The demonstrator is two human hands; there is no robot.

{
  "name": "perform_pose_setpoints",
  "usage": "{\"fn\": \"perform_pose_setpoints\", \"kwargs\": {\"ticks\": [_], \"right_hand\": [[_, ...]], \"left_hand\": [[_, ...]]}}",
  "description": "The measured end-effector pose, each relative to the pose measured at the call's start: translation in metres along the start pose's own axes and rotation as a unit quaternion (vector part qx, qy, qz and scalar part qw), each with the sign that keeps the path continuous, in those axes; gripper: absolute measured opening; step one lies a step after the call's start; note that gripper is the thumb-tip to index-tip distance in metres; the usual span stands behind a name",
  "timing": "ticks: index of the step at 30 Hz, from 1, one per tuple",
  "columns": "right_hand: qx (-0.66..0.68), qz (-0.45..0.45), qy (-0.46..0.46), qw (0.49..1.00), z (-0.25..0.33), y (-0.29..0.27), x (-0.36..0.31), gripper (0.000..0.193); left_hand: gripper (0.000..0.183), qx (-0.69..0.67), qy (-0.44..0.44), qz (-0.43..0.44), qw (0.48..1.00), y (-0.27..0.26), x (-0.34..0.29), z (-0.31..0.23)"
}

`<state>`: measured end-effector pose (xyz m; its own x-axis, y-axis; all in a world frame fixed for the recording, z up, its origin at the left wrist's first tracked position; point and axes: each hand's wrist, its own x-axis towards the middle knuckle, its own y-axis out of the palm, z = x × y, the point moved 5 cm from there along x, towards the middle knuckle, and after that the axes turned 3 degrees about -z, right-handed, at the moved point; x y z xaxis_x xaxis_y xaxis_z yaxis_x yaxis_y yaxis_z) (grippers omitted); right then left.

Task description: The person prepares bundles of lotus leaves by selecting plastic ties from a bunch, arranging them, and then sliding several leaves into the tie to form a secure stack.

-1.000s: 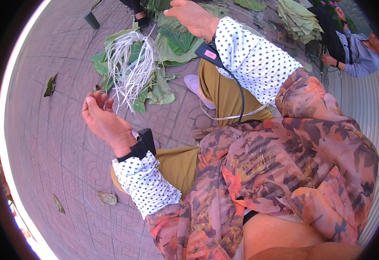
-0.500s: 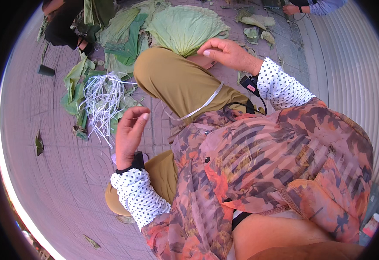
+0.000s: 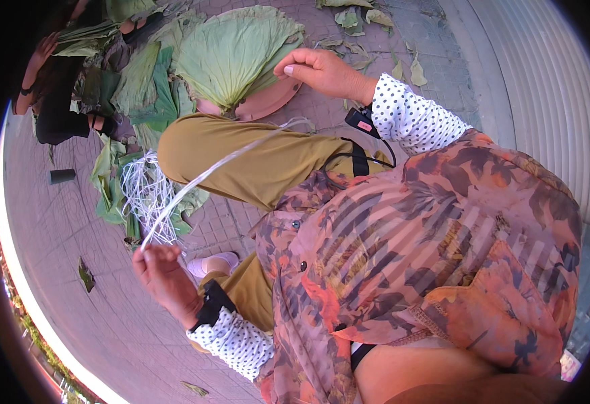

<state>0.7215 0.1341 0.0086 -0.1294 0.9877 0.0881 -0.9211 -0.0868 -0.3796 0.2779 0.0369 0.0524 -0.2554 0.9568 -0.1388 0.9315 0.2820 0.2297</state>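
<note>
My left hand (image 3: 167, 279) is low on the left, its fingertips closed on one end of a thin white plastic strip (image 3: 217, 166). The strip stretches up and right over my bent knee in olive trousers (image 3: 241, 155). Its far end lies free below my right hand (image 3: 327, 73). That hand hovers at the right edge of a large fan-shaped green leaf (image 3: 231, 54), thumb and fingers together; anything between them is hidden. Beneath the leaf is a round pinkish tray (image 3: 271, 102). A tangled heap of white strips (image 3: 143, 192) lies on leaves beyond my left hand.
At upper left another person's hand (image 3: 42, 50) is beside a pile of green leaves (image 3: 140, 87). A dark cylinder (image 3: 61, 176) lies on the paving. Dry leaf scraps (image 3: 350, 20) lie at the top; a ribbed shutter (image 3: 544, 101) stands at right. A cabled black device (image 3: 360, 123) hangs by my right wrist.
My left hand has moved down and left, and it now grips the strip that lay across my lap. The strip is pulled out over my knee. The other person's hand has come into view.
</note>
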Motion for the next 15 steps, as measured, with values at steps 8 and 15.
{"fn": "perform_pose_setpoints", "kwargs": {"ticks": [8,15], "right_hand": [[0.039,-0.013,-0.175,0.984,0.078,0.020,0.027,0.039],[0.191,0.121,-0.417,0.880,0.199,0.107,-0.009,0.050]], "left_hand": [[0.014,0.212,0.212,-0.101,0.949,0.042,-0.046,-0.141],[0.016,0.402,0.299,0.012,0.866,0.124,-0.094,-0.157]]}}
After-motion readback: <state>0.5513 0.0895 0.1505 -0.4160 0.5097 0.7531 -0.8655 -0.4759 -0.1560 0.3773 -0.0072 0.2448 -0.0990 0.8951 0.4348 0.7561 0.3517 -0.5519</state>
